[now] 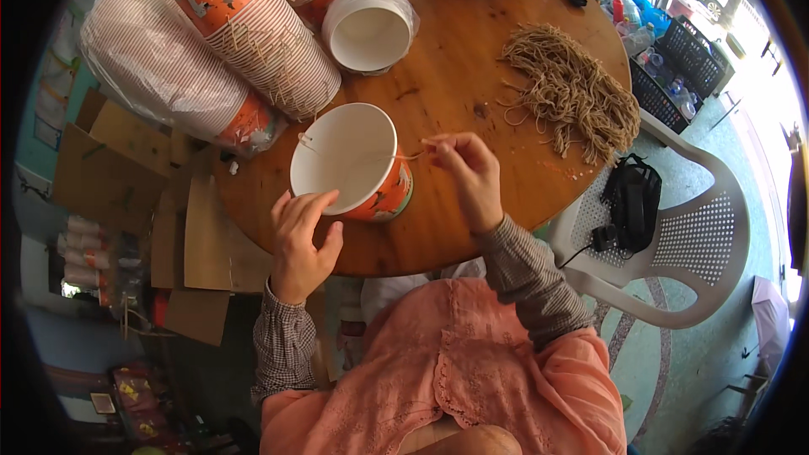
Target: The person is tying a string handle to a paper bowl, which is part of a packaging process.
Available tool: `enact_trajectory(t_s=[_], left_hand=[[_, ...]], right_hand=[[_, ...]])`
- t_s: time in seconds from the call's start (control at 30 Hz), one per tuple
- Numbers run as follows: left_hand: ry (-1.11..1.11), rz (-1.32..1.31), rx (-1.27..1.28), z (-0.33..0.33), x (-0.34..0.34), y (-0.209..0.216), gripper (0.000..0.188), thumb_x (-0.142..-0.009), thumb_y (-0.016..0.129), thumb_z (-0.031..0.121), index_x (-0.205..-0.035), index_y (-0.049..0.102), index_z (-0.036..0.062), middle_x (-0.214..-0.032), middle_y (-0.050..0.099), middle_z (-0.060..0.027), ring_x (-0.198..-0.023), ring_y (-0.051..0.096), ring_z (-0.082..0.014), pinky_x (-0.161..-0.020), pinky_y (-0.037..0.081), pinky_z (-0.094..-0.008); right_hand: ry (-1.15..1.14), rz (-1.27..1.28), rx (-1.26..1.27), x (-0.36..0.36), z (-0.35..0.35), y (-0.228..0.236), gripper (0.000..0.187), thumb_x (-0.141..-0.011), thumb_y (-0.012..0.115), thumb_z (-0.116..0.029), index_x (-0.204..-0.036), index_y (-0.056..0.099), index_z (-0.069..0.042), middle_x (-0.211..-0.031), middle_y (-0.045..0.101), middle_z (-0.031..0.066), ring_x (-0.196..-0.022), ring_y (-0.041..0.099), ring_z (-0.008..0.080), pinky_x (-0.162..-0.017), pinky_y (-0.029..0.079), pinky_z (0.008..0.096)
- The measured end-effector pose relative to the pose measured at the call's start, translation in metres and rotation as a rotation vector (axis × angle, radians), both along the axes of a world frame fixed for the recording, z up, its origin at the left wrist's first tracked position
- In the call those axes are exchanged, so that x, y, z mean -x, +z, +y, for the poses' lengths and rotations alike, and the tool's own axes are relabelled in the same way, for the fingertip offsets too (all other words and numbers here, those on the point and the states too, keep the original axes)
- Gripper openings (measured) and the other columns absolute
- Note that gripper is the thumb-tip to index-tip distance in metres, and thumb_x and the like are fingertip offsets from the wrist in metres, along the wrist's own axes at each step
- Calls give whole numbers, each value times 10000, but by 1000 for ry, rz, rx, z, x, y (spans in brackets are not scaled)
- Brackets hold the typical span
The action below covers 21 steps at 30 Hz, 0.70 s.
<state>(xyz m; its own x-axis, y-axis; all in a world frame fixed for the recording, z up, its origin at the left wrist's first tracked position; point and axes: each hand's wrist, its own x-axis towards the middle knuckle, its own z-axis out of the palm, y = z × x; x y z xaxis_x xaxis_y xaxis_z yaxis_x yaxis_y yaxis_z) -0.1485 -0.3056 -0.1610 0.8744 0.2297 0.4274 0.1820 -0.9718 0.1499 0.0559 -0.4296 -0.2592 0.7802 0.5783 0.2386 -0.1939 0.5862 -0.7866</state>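
A white-lined paper bucket (344, 160) with an orange printed outside stands tilted on the round wooden table, its mouth toward me. My left hand (302, 244) is open at its near left rim, fingertips at the edge and thumb apart. Just right of the bucket, my right hand (472, 173) is closed in a pinch on the end of a thin cord (409, 157). That cord runs to the bucket's right side near the rim. A small loop of cord (308, 143) shows at the inner left wall. A pile of tan cords (573, 88) lies at the right.
Tall stacks of nested paper buckets (270, 50), some in clear plastic, lean at the back left. One wrapped stack (371, 34) lies behind my bucket. Cardboard boxes (206, 236) are left of the table (455, 42). A plastic chair (699, 219) holds a black bag (634, 198) at right.
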Motion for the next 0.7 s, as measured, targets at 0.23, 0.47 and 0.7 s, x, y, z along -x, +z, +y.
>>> enact_trajectory(t_s=[0.23,0.47,0.7], left_hand=[[-30,-64,45,-19,-18,-13,346,-828,662,102,-1162,601,36,-1023,660,-107,-974,614,-280,-960,400,-429],[-24,-122,133,-18,-30,-21,274,-850,632,49,-1122,613,21,-955,666,-113,-850,631,-298,-809,479,-400],[8,18,506,-22,-40,-6,282,-868,595,2,-1151,595,10,-973,651,-112,-802,631,-210,-684,512,-318]], right_hand=[[-24,-20,-33,61,1,-30,50,-947,559,-4,-990,575,16,-1115,628,94,-984,582,121,-895,466,267],[-91,-121,35,80,-1,-26,43,-943,561,9,-982,578,10,-1138,594,67,-988,560,105,-866,443,232],[-17,109,-154,83,13,-25,80,-986,523,-73,-1019,523,0,-1156,595,105,-1055,586,146,-933,497,311]])
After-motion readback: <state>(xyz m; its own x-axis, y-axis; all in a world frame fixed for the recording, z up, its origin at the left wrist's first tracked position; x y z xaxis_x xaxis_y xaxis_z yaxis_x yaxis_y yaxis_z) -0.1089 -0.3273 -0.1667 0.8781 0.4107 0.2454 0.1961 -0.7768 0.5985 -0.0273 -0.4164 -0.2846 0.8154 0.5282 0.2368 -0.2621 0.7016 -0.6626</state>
